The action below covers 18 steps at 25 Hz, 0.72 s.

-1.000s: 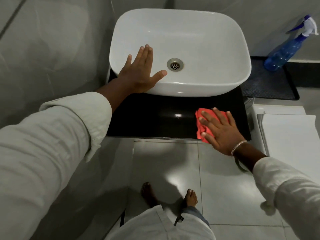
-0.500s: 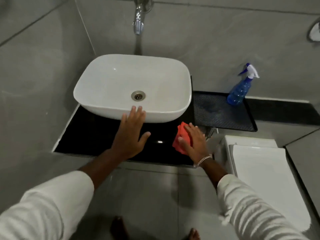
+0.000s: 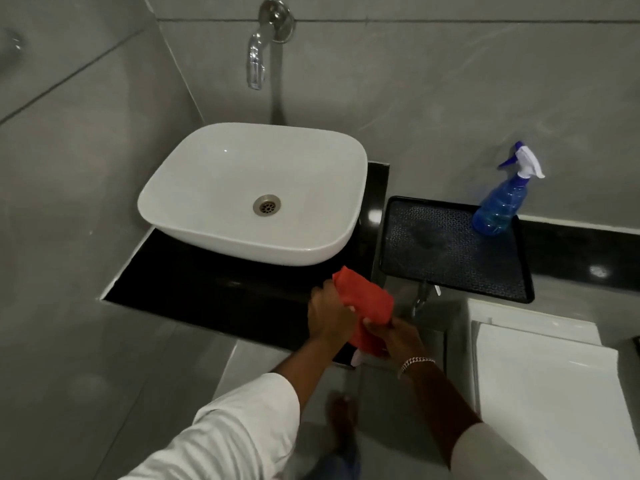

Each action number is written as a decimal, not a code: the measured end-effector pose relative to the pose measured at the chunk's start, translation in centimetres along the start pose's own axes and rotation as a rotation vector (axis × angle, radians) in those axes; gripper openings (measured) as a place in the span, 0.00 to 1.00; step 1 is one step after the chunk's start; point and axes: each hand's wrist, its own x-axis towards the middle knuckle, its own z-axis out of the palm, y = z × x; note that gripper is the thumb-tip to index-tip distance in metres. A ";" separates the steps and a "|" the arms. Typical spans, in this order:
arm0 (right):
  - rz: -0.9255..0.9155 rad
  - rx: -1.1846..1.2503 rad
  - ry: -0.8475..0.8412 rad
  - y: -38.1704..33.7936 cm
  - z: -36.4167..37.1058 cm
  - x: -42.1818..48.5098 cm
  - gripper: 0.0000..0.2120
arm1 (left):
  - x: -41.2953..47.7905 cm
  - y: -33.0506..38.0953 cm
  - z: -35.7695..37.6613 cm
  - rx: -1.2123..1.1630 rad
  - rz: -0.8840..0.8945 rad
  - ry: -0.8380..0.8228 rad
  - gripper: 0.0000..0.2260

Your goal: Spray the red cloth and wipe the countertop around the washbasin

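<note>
Red cloth [image 3: 363, 308] now off the glossy black desk [image 3: 207, 289], both our hands' grip [image 3: 332, 318] [image 3: 398, 337] bunching it (wiping paused, likely refolding).

No writing can be read anywhere — the spray bottle [image 3: 498, 206] bears no legible label, and the washbasin [image 3: 252, 192], tray [image 3: 450, 251] and red cloth [image 3: 363, 303] show no brand, number or sign.

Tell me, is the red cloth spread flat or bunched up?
Bunched up: the red cloth is gripped between left hand and right hand.
</note>
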 end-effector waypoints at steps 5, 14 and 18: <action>-0.056 -0.033 0.156 -3.6 -4.8 4.8 0.11 | 4.5 6.5 6.5 0.192 0.181 -0.094 0.33; -0.125 -0.115 0.225 -13.4 -13.2 18.1 0.22 | 14.9 15.1 14.2 -0.098 0.228 -0.116 0.28; -0.087 0.002 0.220 -15.4 -14.9 20.4 0.19 | 15.9 15.7 14.4 -0.200 0.315 -0.257 0.31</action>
